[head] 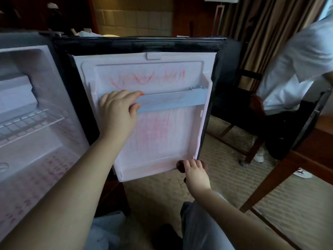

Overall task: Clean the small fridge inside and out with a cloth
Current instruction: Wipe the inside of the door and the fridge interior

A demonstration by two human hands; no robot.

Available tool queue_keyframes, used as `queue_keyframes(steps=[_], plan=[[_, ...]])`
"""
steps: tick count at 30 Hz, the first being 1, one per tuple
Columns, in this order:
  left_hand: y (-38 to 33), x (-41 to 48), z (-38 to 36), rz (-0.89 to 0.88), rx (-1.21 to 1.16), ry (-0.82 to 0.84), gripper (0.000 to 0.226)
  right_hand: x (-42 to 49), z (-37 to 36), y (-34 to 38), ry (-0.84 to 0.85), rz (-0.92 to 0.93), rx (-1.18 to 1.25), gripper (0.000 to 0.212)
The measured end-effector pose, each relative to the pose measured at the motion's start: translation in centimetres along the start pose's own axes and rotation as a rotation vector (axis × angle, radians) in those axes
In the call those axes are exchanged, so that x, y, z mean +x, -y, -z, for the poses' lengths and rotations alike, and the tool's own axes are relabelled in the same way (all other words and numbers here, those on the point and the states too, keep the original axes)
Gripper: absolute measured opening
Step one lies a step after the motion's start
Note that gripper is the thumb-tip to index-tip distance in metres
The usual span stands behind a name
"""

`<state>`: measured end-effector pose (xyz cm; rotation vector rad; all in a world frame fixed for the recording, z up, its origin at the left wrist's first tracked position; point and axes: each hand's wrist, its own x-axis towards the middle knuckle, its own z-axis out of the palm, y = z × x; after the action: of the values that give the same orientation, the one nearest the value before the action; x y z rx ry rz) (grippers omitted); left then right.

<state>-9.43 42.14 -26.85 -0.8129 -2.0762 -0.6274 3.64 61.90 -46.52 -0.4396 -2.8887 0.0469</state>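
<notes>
Small fridge point(36, 141) stands open at left. White cavity, wire shelf point(27, 123) inside, red smears on its floor.
Door point(162, 138) is swung fully open and faces the camera. Its black edge is on top and its white liner is streaked red.
Second person point(297, 69), white shirt, sits on a wooden chair point(252, 109) at right, on patterned carpet point(225, 186).
Door rail point(171, 101), pale blue, crosses the liner at mid-height.
Left hand point(117, 110) grips the rail's left end, fingers curled over the top, thumb underneath.
Right hand point(195, 173) is at the door's lower right corner, fingers curled over a dark red cloth point(180, 166) pressed against the bottom edge. The cloth is mostly hidden under the fingers.
Red scrawl point(147, 78) sits above the rail; it cannot be read as letters.
</notes>
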Motion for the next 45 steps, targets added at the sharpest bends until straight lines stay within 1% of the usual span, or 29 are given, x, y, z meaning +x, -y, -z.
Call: queue_keyframes(steps=[2,5,9,11,14,16,20,21,23,25,27,29,30,31,34,35,37,42,45], plan=[[0.0,0.1,-0.3,-0.003,0.006,-0.003,0.033,-0.3,0.3,-0.1,0.007,0.042,0.038,0.051],[0.1,0.0,-0.3,-0.009,0.004,-0.011,0.032,-0.7,0.2,0.6,-0.034,0.135,0.027,0.060],[0.0,0.0,0.0,-0.010,-0.008,-0.004,0.032,0.4,0.3,1.0,-0.114,0.206,0.026,0.055],[0.1,-0.1,0.1,-0.011,-0.016,0.002,0.032,1.5,0.6,0.8,-0.144,0.202,0.023,0.051],[0.3,-0.3,0.3,-0.019,-0.021,-0.001,0.031,2.7,0.7,0.3,-0.121,0.152,0.042,0.046],[0.3,-0.2,0.3,-0.017,-0.021,0.003,0.032,2.8,0.3,0.3,-0.076,0.108,0.099,0.046],[0.3,-0.3,0.5,-0.016,-0.027,0.004,0.032,1.2,-1.0,1.3,-0.091,0.022,0.121,0.052],[0.3,-0.4,0.5,-0.020,-0.028,0.005,0.032,0.4,-1.4,1.5,-0.118,0.027,0.121,0.054],[0.4,-0.5,0.6,-0.027,-0.030,0.006,0.032,-1.0,-1.9,1.4,-0.158,0.095,0.109,0.057],[0.5,-0.5,0.6,-0.032,-0.031,0.002,0.032,-2.0,-2.0,1.2,-0.163,0.168,0.087,0.059],[0.4,-0.4,0.5,-0.024,-0.029,0.005,0.032,-2.2,-2.0,1.3,-0.194,0.233,0.057,0.054],[0.3,-0.4,0.5,-0.013,-0.031,0.007,0.032,-1.7,-2.0,1.4,-0.236,0.290,0.044,0.039],[0.2,-0.4,0.5,-0.011,-0.035,0.003,0.032,-1.3,-2.0,1.3,-0.245,0.298,0.042,0.034],[0.2,-0.4,0.6,-0.012,-0.039,0.000,0.032,-0.7,-2.0,1.2,-0.238,0.278,0.053,0.035],[0.3,-0.4,0.9,-0.021,-0.050,0.000,0.032,0.8,-1.8,0.9,-0.154,0.125,0.134,0.049],[0.3,-0.5,0.9,-0.023,-0.051,0.000,0.032,1.1,-1.8,0.9,-0.130,0.104,0.126,0.052],[0.4,-0.5,0.8,-0.023,-0.045,-0.002,0.032,1.3,-2.0,1.0,-0.100,0.109,0.072,0.055],[0.5,-0.6,0.7,-0.023,-0.037,-0.003,0.032,0.7,-2.4,1.4,-0.081,0.121,-0.104,0.053],[0.5,-0.6,0.8,-0.029,-0.035,0.003,0.032,0.3,-2.8,1.1,-0.077,0.139,-0.146,0.060]])
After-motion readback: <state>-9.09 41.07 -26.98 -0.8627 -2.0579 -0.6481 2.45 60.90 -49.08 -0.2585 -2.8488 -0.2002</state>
